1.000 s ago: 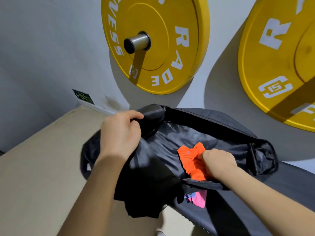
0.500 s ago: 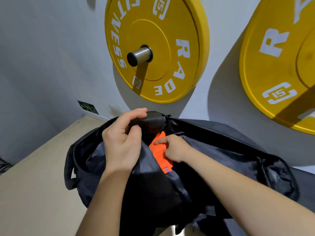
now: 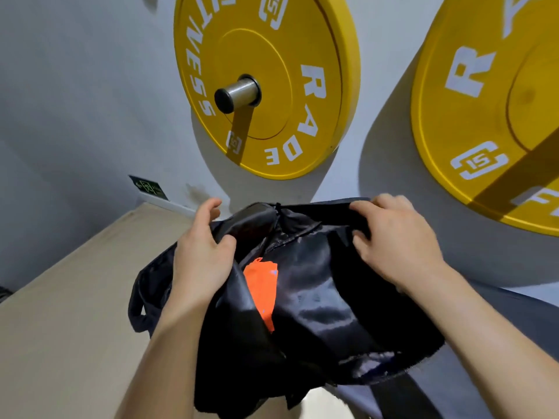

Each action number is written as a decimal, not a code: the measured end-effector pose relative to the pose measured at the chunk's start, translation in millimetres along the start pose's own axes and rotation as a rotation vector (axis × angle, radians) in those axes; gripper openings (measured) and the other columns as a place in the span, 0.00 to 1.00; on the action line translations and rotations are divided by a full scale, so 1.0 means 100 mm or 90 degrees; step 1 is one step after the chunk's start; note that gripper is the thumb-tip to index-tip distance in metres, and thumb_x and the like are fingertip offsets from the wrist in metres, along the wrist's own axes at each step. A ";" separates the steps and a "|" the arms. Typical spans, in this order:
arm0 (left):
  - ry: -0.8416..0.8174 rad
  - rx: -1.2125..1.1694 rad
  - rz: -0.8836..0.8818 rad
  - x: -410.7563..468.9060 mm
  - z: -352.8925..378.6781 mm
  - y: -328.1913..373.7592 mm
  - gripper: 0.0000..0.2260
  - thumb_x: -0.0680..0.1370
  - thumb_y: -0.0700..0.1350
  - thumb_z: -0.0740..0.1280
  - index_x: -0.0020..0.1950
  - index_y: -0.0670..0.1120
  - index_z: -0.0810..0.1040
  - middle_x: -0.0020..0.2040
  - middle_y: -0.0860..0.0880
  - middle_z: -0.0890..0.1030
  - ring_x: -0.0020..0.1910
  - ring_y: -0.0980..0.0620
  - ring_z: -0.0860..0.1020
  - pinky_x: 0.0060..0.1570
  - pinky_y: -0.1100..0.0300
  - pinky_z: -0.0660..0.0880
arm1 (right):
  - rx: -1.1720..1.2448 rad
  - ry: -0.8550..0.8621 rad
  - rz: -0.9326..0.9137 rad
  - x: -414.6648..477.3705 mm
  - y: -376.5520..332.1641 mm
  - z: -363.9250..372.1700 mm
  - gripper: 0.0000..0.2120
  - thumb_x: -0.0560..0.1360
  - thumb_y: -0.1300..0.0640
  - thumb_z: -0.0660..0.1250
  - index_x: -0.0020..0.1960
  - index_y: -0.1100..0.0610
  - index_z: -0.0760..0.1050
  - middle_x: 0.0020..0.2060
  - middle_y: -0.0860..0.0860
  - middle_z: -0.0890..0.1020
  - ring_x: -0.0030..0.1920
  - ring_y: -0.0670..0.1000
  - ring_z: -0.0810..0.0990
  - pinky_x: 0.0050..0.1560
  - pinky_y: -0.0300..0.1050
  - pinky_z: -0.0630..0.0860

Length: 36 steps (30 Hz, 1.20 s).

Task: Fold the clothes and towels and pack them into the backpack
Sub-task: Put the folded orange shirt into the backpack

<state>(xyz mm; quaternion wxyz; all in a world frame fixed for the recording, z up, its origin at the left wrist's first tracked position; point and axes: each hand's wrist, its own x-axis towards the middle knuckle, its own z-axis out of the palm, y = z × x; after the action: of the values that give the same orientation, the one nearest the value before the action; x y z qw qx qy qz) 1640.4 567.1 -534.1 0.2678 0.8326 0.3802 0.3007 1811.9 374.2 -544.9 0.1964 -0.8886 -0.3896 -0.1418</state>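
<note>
Here we are holding the shiny black nylon backpack (image 3: 326,313) up in front of us, its mouth running left to right between our hands as a long slit. Our left hand (image 3: 202,255) is gripping the padded black top handle (image 3: 251,219) at the left end of that mouth, fingers and thumb curled round it. Our right hand (image 3: 396,240) is clutching the far rim at the right end, fingers curled over the fabric. The folded orange garment (image 3: 260,285) is lying inside the bag, just right of the left hand (so that hand is the nearer one), its long axis running from the mouth down toward us. We are judging that anything more has to go in between the two hands. The beige flat surface (image 3: 60,328) is lying to the left, while a yellow weight plate (image 3: 266,71) and a second yellow plate (image 3: 499,116) are hanging on the wall close behind, leaving little room that way.
</note>
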 end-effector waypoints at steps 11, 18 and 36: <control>0.092 0.195 0.048 0.41 -0.38 0.22 0.16 0.74 0.36 0.61 0.56 0.48 0.83 0.56 0.45 0.82 0.60 0.42 0.76 0.60 0.54 0.70 | 0.382 -0.317 0.199 0.14 0.37 -0.11 0.29 0.71 0.71 0.56 0.54 0.40 0.78 0.44 0.45 0.85 0.44 0.47 0.81 0.43 0.39 0.76; 0.165 0.292 0.205 1.23 -0.78 0.36 0.16 0.72 0.37 0.61 0.52 0.48 0.84 0.52 0.44 0.84 0.56 0.41 0.79 0.57 0.52 0.72 | 0.827 -0.261 0.294 0.77 -0.11 0.12 0.26 0.75 0.76 0.54 0.57 0.51 0.80 0.46 0.57 0.85 0.45 0.58 0.83 0.48 0.50 0.80; -0.266 0.279 0.079 1.08 0.70 -0.98 0.29 0.74 0.48 0.68 0.74 0.55 0.65 0.71 0.49 0.70 0.68 0.44 0.70 0.67 0.51 0.66 | 0.723 -0.203 0.475 0.77 0.15 0.98 0.22 0.73 0.75 0.53 0.51 0.57 0.79 0.33 0.56 0.78 0.30 0.55 0.76 0.26 0.41 0.76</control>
<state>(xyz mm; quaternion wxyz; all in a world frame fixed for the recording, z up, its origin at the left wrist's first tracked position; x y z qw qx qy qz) 1700.9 693.4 -615.3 0.1351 0.9361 0.3210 0.0494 1883.0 458.9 -603.3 0.6067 -0.7328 -0.0959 0.2929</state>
